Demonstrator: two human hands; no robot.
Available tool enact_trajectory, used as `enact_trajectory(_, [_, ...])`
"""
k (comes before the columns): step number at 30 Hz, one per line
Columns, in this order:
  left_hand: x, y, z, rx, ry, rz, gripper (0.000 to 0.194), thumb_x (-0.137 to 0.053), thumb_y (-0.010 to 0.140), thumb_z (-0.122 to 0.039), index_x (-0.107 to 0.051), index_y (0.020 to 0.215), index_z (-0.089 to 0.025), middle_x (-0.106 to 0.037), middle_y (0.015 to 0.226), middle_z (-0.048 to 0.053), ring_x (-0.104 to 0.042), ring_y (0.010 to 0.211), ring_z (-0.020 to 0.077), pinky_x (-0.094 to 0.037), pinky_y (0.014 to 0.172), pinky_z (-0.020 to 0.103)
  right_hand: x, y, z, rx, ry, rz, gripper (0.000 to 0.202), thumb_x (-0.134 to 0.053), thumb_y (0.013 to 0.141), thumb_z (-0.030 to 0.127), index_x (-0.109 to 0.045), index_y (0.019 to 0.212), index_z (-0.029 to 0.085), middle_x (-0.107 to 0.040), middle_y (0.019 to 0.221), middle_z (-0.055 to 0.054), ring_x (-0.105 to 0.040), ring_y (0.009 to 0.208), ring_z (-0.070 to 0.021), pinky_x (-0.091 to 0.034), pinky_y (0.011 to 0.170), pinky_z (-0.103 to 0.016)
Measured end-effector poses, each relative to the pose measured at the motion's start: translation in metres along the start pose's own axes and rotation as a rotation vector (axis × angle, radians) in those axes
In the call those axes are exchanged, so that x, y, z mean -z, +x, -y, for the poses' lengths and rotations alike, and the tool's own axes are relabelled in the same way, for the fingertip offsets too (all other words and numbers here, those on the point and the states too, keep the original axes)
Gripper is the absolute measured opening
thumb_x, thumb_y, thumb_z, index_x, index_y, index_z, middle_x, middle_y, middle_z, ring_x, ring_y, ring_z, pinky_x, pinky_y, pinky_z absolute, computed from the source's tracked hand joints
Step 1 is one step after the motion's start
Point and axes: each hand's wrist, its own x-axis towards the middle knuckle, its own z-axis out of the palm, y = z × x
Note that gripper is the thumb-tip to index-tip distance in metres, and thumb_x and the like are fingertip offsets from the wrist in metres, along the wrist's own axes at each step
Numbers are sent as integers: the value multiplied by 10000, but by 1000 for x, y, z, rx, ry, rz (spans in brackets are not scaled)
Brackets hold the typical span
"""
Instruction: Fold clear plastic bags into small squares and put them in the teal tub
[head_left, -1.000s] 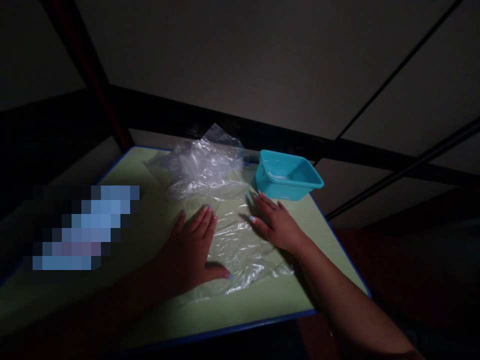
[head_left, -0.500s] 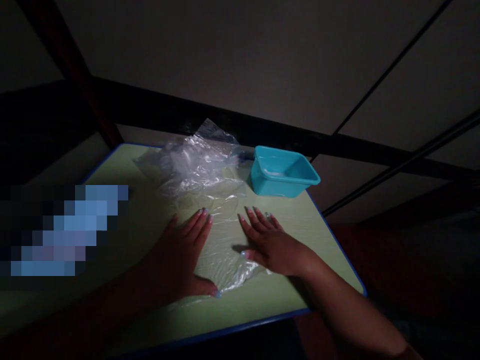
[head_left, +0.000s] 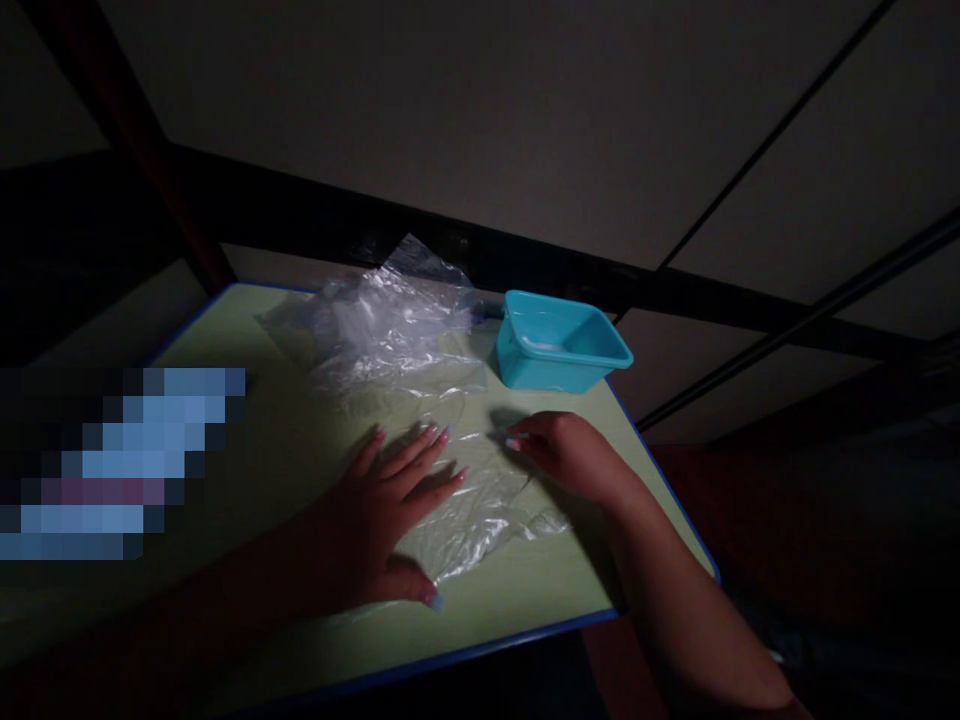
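A thin, clear plastic bag (head_left: 484, 535) is spread over the table, its near part smoothed out with some wrinkles. My left hand (head_left: 382, 525) lies flat on it, fingers spread and thumb stretched toward the near edge. Bent at the wrist, my right hand (head_left: 562, 452) is raised a little over the bag's right side, casting a shadow. Its fingers are curled together in a pinch, and whatever is between the tips, if anything, is too small to make out. Crumpled clear plastic (head_left: 382, 320) is heaped beyond both hands.
A turquoise plastic basin (head_left: 555, 370) stands at the table's far right edge. The light green table (head_left: 285, 640) has a blue rim. Pale panels (head_left: 450, 110) rise behind it. A pixelated blue patch (head_left: 165, 430) covers part of the left side.
My right hand has lifted off the bag, and its spread fingers have curled together. My left hand stays flat, its fingers spread wider and turned slightly right.
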Motion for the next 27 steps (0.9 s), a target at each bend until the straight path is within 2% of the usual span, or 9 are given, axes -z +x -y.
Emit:
enact_trajectory(4, [-5, -1, 5, -28, -38, 47, 1013, -630, 693, -768, -310, 1510, -262, -130, 1593, 199, -144, 1467, 407, -131, 1104, 689, -3, 7, -15, -224, -50, -110, 111, -618, 858, 248, -660, 916, 164, -693, 856, -120, -587, 698, -199, -343, 589, -287])
enact_trajectory(6, [-6, -1, 9, -36, -66, 62, 1002, -590, 717, -781, -287, 1519, -262, -114, 1593, 207, -141, 1461, 426, -146, 1089, 706, -6, 11, -22, -263, -28, -101, 116, -652, 834, 279, -636, 818, 166, -665, 767, -100, -544, 631, -181, -310, 553, -282])
enact_trajectory(9, [-6, -1, 12, -33, -81, 62, 997, -587, 724, -777, -274, 1524, -271, -131, 1596, 195, -160, 1455, 433, -148, 1095, 700, -13, 15, -22, -217, 58, -59, 190, -705, 786, 312, -588, 713, 182, -628, 721, -56, -503, 603, -153, -308, 541, -270])
enact_trajectory(13, [-9, -3, 8, -21, -45, 50, 1073, -624, 662, -798, -255, 1528, -283, -139, 1598, 190, -160, 1462, 417, -119, 1107, 683, -20, 18, -11, -135, 212, -31, 214, -742, 721, 252, -544, 678, 184, -586, 698, -15, -481, 610, -133, -339, 548, -255])
enact_trajectory(19, [-14, -5, 3, 23, -8, -2, 1128, -666, 591, -810, -295, 1517, -283, -152, 1603, 175, -161, 1469, 393, -75, 1130, 649, -26, 23, -6, -76, 438, -60, 245, -670, 777, 298, -441, 761, 213, -553, 675, 41, -513, 615, -119, -406, 556, -229])
enact_trajectory(23, [-13, -5, 2, 26, 1, 4, 1144, -689, 577, -796, -294, 1517, -277, -151, 1605, 172, -168, 1467, 393, -75, 1134, 642, -36, 26, -5, -87, 436, -146, 202, -650, 780, 255, -484, 882, 201, -567, 679, 41, -511, 593, -129, -387, 542, -235])
enact_trajectory(27, [-14, -5, 2, 27, 10, 6, 1156, -690, 568, -801, -289, 1518, -278, -147, 1603, 179, -158, 1471, 388, -76, 1129, 649, -44, 30, 5, -24, 367, -176, 176, -597, 788, 132, -586, 952, 195, -638, 777, 1, -565, 708, -154, -419, 656, -257])
